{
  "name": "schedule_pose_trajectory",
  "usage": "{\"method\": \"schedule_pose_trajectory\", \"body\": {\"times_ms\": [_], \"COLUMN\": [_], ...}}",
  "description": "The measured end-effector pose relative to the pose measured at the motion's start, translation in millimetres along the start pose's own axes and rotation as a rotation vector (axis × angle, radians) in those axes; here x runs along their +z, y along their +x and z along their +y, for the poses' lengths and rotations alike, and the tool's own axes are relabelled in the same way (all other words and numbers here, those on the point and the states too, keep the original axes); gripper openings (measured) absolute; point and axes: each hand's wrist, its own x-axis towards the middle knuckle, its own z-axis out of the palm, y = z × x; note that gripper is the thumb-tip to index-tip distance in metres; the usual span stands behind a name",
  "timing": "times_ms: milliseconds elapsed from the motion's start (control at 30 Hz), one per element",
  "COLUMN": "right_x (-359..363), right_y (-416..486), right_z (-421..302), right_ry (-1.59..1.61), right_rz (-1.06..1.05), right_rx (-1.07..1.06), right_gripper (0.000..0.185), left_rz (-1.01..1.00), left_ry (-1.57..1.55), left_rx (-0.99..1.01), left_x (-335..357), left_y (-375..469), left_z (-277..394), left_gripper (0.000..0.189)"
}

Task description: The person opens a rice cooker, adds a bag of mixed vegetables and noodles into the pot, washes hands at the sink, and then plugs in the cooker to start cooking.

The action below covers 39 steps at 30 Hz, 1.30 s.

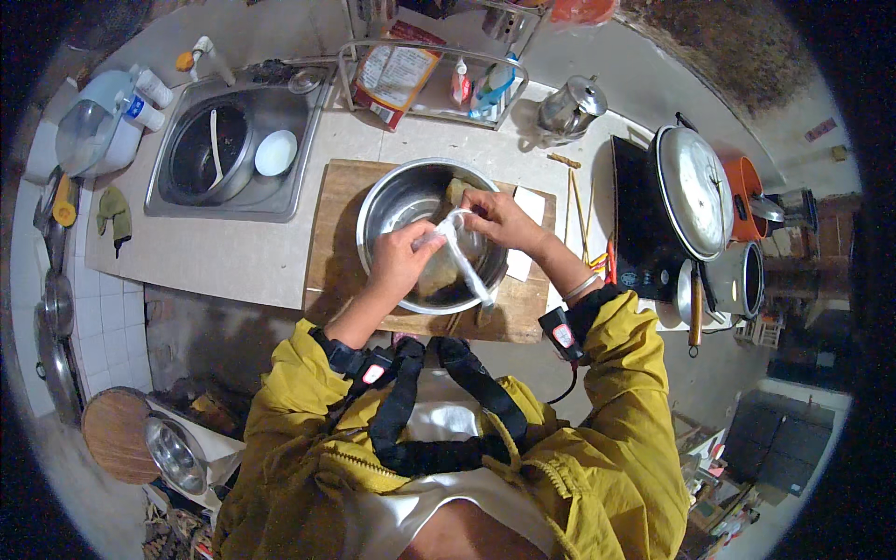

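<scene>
Both hands are raised over a stainless steel bowl [378, 189], which stands on a wooden cutting board [332, 210]. Between my left hand [404, 253] and my right hand [500, 222] is a strip of clear plastic [467, 269], pinched by the fingertips of each. One end of the plastic dangles over the near right side of the bowl. Inside the bowl are a brownish piece [458, 189] at the back and another pale brown piece [437, 280] at the front; what they are I cannot tell. Beside the bowl, a white rectangular item [521, 262] lies partly under my right forearm.
To the left, a sink [231, 210] holds a pot with a white ladle and a white bowl [276, 152]. A wire rack [434, 49] with packets stands behind. Chopsticks [579, 210], a metal kettle [572, 105] and a black cooktop [633, 203] bearing a lidded wok [693, 189] are to the right.
</scene>
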Motion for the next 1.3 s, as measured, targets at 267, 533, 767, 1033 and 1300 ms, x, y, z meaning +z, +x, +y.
{"method": "schedule_pose_trajectory", "body": {"times_ms": [267, 533, 767, 1033, 1300], "right_x": [-18, -30, -36, -63, -39], "right_y": [-14, -46, -112, -214, -351], "right_z": [-26, -82, -172, -230, -237], "right_ry": [-0.083, 0.160, 0.367, 0.517, 0.370], "right_rz": [-0.108, 0.113, 0.524, 0.447, 0.801], "right_rx": [-0.010, 0.038, -0.163, -0.563, -0.688], "right_gripper": [0.012, 0.015, 0.027, 0.033, 0.024], "left_rz": [-0.001, -0.064, -0.258, -0.686, -0.983], "left_ry": [-0.533, -0.774, -1.324, -1.645, -1.832], "left_rx": [-0.117, -0.160, -0.007, -0.024, 0.042], "left_x": [-23, -65, -109, -99, 14], "left_y": [1, 11, 24, 18, -13], "left_z": [11, 41, 126, 211, 270], "left_gripper": [0.004, 0.007, 0.017, 0.013, 0.004]}}
